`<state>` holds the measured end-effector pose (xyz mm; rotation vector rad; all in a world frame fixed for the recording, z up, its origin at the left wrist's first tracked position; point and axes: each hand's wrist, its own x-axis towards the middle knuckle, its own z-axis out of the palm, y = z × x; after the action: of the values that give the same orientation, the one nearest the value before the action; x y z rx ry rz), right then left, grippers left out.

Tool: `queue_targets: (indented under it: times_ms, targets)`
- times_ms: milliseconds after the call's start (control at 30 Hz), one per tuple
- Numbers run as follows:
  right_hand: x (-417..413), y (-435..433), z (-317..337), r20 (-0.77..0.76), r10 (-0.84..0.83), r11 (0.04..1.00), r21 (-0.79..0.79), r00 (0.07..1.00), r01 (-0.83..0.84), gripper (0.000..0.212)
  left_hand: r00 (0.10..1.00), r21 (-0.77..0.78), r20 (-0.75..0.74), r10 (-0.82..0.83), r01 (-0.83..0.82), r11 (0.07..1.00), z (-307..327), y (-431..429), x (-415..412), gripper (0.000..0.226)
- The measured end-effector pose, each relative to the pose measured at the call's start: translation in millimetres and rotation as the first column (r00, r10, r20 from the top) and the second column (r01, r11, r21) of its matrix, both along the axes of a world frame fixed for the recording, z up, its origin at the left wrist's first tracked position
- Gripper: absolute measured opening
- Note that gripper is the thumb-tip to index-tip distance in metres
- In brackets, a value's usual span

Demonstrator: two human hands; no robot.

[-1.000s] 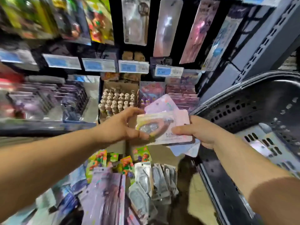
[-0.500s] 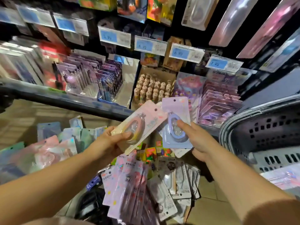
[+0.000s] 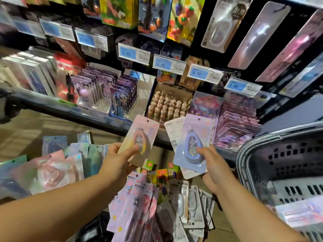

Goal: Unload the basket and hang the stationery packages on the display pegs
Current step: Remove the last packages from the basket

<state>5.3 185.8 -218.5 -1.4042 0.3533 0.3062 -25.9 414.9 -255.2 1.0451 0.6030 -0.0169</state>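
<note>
Now, left hand (image 3: 118, 162) in pinch grip on pink package (image 3: 146, 130), right hand (image 3: 215, 170) likewise on blue package (image 3: 191, 137).

Mid-frame, the left hand (image 3: 118, 159) pinches a pink package (image 3: 139, 137), tilted right. Just right of it, well apart, the right hand (image 3: 214, 167) grips a lilac package (image 3: 194, 142) with a white card behind. The grey basket (image 3: 279, 154) fills the lower right. Price tags (image 3: 168, 64) run across the upper shelf.

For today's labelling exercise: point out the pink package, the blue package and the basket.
pink package (image 3: 140, 137), head view: blister middle.
blue package (image 3: 192, 144), head view: clear blister.
basket (image 3: 297, 165), head view: dark perforated wall.
</note>
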Motion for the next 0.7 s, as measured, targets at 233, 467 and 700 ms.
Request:
queue_targets:
  times_ms: [233,467,700]
  targets:
    - [-7.8,12.3,1.5,0.021,0.037,0.999,0.007,0.999,-0.037,0.014,0.969,-0.105,0.008,-0.246,0.246,0.964,1.7,-11.5,-3.1,0.073]
    - [-16.4,21.5,-1.0,0.041,0.148,0.988,-0.059,0.988,-0.145,0.018,0.918,-0.235,0.121,-0.378,0.397,0.887,5.9,-15.6,-6.4,0.034]
    - [-18.3,20.6,-1.2,0.025,0.174,0.981,-0.092,0.984,-0.171,0.022,0.952,-0.130,0.033,-0.304,0.306,0.943,0.4,-8.1,-4.5,0.038]
